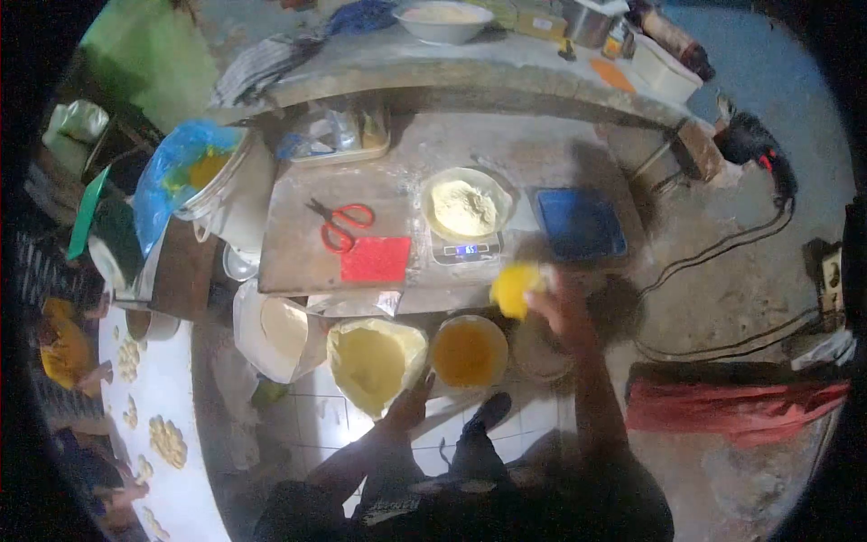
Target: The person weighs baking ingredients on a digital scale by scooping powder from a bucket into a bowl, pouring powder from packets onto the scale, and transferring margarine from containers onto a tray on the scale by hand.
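My right hand [553,305] is closed on a yellow object [515,289], blurred, in front of the blue tray [582,222]. My left hand [411,406] is low, at the near side between a lined container of pale powder [372,361] and a round container of orange-brown contents [470,352]; its fingers are too dark to make out. On the table, a bowl of pale flour [463,206] rests on a digital scale [465,251] with a lit display. Red-handled scissors [341,226] lie left of it, beside a red square [376,259].
A bucket with a blue liner [221,185] stands left. Behind are a clear tray [348,149] and a ledge holding a white bowl [442,20]. Cables [722,244] and red cloth [736,406] lie right. Other people's hands [131,492] are at the white table [172,397] lower left.
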The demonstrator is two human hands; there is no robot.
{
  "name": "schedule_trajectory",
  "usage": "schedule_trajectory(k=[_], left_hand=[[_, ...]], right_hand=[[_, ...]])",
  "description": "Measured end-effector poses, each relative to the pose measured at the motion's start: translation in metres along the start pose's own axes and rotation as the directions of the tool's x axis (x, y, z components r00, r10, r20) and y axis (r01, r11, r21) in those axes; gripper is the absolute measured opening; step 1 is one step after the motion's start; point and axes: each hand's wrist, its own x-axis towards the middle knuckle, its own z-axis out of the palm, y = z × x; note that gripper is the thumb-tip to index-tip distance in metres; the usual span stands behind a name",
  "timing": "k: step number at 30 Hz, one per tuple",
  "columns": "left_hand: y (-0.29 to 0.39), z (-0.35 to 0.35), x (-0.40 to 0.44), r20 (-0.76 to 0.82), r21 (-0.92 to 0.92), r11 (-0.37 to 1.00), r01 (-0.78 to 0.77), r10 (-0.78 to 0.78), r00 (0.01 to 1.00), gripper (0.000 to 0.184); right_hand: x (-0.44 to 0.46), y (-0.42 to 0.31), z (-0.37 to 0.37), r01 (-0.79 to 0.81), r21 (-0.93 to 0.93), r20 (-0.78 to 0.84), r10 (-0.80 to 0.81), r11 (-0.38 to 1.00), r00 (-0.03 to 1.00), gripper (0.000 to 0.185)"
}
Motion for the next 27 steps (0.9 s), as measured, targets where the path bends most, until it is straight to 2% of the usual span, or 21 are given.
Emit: schedule_trajectory(k=[1, 2, 3, 4, 5, 7, 9, 11, 12, 13, 15, 16, 17, 20, 22, 24, 26, 27], left_hand=[[0.015, -0.023, 0.005, 0.081, 0.052, 0.996, 0.071, -0.075, 0.994, 0.079], [0.024, -0.038, 0.005, 0.161, 0.108, 0.985, 0.138, -0.154, 0.975, 0.08], [-0.002, -0.016, 0.005, 0.061, -0.07, 0.994, 0.083, -0.079, 0.995, 0.084], [-0.028, 0.006, 0.005, -0.041, -0.233, 0.973, -0.007, -0.002, 0.999, 0.088], [0.014, -0.038, 0.005, -0.048, 0.03, 0.999, 0.012, -0.011, 0.999, 0.086], [0.038, -0.063, -0.002, -0.057, 0.285, 0.957, 0.046, -0.031, 0.998, 0.085], [0.028, -0.061, -0.004, -0.077, 0.244, 0.966, 0.089, -0.072, 0.994, 0.078], [0.024, -0.059, -0.011, -0.111, 0.236, 0.967, 0.098, -0.073, 0.991, 0.078], [0.023, -0.058, -0.013, -0.142, 0.232, 0.967, 0.102, -0.07, 0.987, 0.078], [0.02, -0.059, -0.016, -0.143, 0.228, 0.968, 0.106, -0.074, 0.987, 0.078], [0.015, -0.061, -0.019, -0.079, 0.038, 0.986, 0.161, -0.157, 0.984, 0.077], [0.008, -0.057, -0.022, -0.078, 0.034, 0.986, 0.163, -0.16, 0.984, 0.077], [0.002, -0.052, -0.024, -0.116, 0.107, 0.986, 0.13, -0.117, 0.986, 0.077], [-0.003, -0.052, -0.032, -0.152, 0.205, 0.974, 0.099, -0.068, 0.986, 0.078], [0.0, -0.057, -0.033, -0.156, 0.235, 0.967, 0.1, -0.064, 0.986, 0.079], [0.003, -0.063, -0.035, -0.049, 0.197, 0.97, 0.146, -0.139, 0.989, 0.078], [0.012, -0.07, -0.035, -0.039, 0.192, 0.965, 0.178, -0.173, 0.984, 0.076], [0.015, -0.072, -0.035, -0.033, 0.187, 0.96, 0.211, -0.208, 0.978, 0.075]], right_hand=[[0.019, -0.01, -0.002, 0.022, 0.017, -0.031, -0.022, 1.0, 0.999, 0.042], [0.037, -0.031, -0.007, 0.03, 0.068, 0.005, -0.031, 0.997, 1.0, 0.04], [0.056, -0.052, -0.009, 0.04, 0.118, 0.04, -0.045, 0.992, 0.998, 0.038], [0.076, -0.062, -0.005, 0.164, 0.123, 0.01, -0.167, 0.979, 0.986, 0.037], [0.093, -0.067, 0.001, 0.282, 0.13, -0.017, -0.283, 0.95, 0.959, 0.036], [0.123, -0.08, 0.012, 0.294, 0.076, -0.027, -0.293, 0.953, 0.956, 0.038], [0.143, -0.089, 0.02, 0.304, 0.026, -0.043, -0.303, 0.952, 0.952, 0.04], [0.157, -0.092, 0.026, 0.279, -0.384, -0.068, -0.328, 0.88, 0.942, 0.048], [0.164, -0.089, 0.029, 0.279, -0.386, -0.062, -0.327, 0.879, 0.943, 0.048], [0.171, -0.082, 0.031, 0.3, -0.464, -0.041, -0.359, 0.833, 0.933, 0.052], [0.183, -0.062, 0.036, 0.32, -0.538, -0.015, -0.388, 0.78, 0.921, 0.056], [0.189, -0.05, 0.039, 0.301, -0.586, -0.005, -0.374, 0.752, 0.927, 0.058], [0.194, -0.037, 0.042, 0.283, -0.633, 0.004, -0.362, 0.721, 0.932, 0.061], [0.197, -0.015, 0.056, 0.207, -0.601, -0.074, -0.312, 0.772, 0.947, 0.061], [0.191, -0.017, 0.057, 0.211, -0.551, -0.063, -0.293, 0.807, 0.954, 0.063], [0.194, -0.008, 0.056, 0.208, -0.496, -0.054, -0.27, 0.843, 0.961, 0.066], [0.214, 0.019, 0.05, 0.219, -0.354, 0.038, -0.22, 0.909, 0.975, 0.077], [0.212, 0.013, 0.048, 0.219, -0.354, 0.037, -0.221, 0.909, 0.975, 0.077]])
